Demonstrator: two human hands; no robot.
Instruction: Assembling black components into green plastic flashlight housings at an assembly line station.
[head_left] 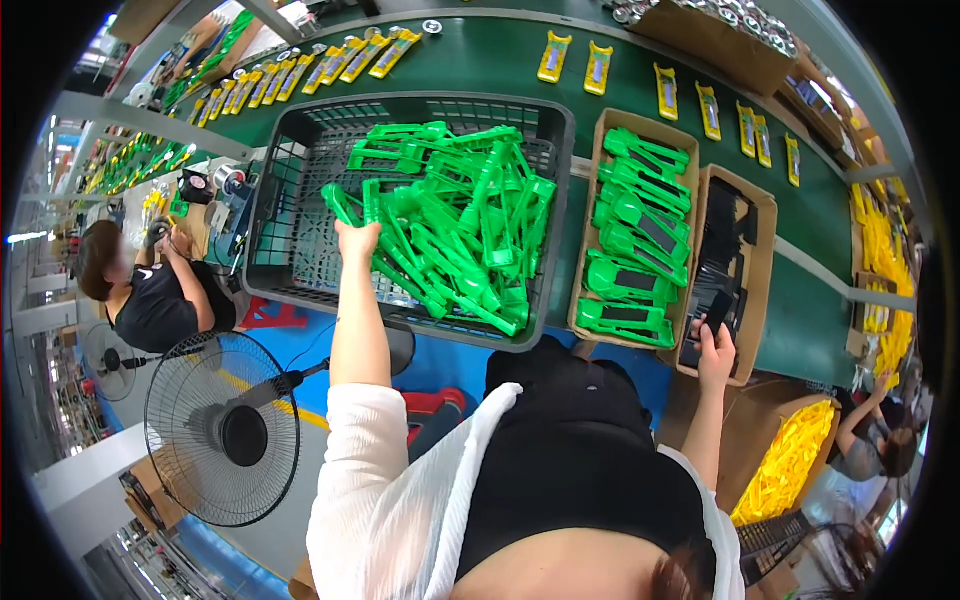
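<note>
Crate [300, 190], one, is reached into by the left hand [357, 240], closed on a green part [345, 205]; one black piece [717, 310] is pinched by the right hand [715, 350] beside two cardboard boxes [700, 180]

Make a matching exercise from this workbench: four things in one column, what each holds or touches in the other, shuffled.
1. left hand
2. right hand
3. grey crate
4. left cardboard box

a. neat row of green pieces with dark inserts
b. small black part
c. green plastic piece at the pile's edge
d. loose heap of green plastic pieces

Pairs: 1-c, 2-b, 3-d, 4-a
</note>
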